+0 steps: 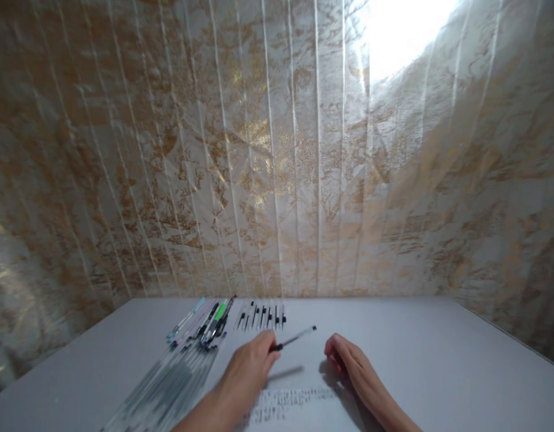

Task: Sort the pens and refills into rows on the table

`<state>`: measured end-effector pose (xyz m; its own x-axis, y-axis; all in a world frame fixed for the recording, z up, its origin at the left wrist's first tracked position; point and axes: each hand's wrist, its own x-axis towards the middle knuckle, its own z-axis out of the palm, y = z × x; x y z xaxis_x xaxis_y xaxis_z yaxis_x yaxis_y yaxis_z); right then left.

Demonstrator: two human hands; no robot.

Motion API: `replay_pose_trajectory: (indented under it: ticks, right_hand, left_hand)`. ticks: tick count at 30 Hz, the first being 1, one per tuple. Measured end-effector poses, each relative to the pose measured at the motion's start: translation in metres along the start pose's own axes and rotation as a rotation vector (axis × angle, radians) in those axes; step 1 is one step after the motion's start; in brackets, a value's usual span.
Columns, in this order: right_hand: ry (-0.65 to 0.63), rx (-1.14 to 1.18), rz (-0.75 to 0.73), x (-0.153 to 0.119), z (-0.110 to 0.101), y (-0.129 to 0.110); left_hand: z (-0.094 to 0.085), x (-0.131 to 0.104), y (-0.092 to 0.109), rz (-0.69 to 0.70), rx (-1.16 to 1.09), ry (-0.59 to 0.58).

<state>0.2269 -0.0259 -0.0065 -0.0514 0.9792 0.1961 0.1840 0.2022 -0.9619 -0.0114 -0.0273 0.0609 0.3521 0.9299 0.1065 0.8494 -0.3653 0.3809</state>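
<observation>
My left hand [251, 362] is closed around a clear-barrelled pen [297, 337] with black parts, raised over the table with its far end pointing up and to the right. The pen's shadow falls on the surface below. To the right, my right hand [352, 358] is curled at the table top, apart from the pen. Its fingertips are turned inward, so whatever they may hold is hidden. Between my forearms lies a sheet of paper [306, 414] with dark handwriting, too blurred to read.
Beyond my left hand, several clear pens with black parts [261, 317] lie in a row. Left of them are assorted pens [213, 321], one bright green. A bundle of thin grey-clear sticks [164, 384] spreads toward the front left. A shiny gold-patterned curtain [277, 180] hangs behind the white table [416, 336].
</observation>
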Motion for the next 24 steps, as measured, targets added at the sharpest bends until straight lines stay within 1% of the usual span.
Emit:
replay_pose_trajectory:
  ticks: [1,3,5,8,11,19,21,24]
  right_hand:
    - [0.026,-0.004,0.011,0.000,0.000,0.000]
    - [0.074,-0.042,0.037,0.001,-0.002,0.002]
    - [0.093,-0.089,0.061,0.002,-0.004,0.004]
    - [0.039,-0.160,0.066,0.003,-0.005,0.002]
    - [-0.008,-0.209,0.064,0.003,-0.003,-0.001]
    - [-0.017,-0.162,0.107,0.003,0.000,0.006]
    - [-0.003,-0.148,0.110,0.003,0.000,0.008]
    - [0.031,-0.117,0.106,0.003,0.001,0.009]
  left_hand:
    - [0.011,-0.001,0.009,0.028,-0.020,-0.033]
    - [0.031,-0.001,0.019,0.080,-0.070,-0.071]
    - [0.046,-0.002,0.019,0.110,-0.130,-0.069]
    - [0.058,-0.004,0.012,0.101,-0.204,-0.022]
    - [0.060,-0.005,0.008,0.085,-0.230,0.008]
    - [0.056,-0.003,0.009,0.149,-0.139,0.018]
    - [0.054,-0.003,0.011,0.116,-0.146,0.024]
    - [0.049,-0.004,0.014,0.020,-0.185,0.017]
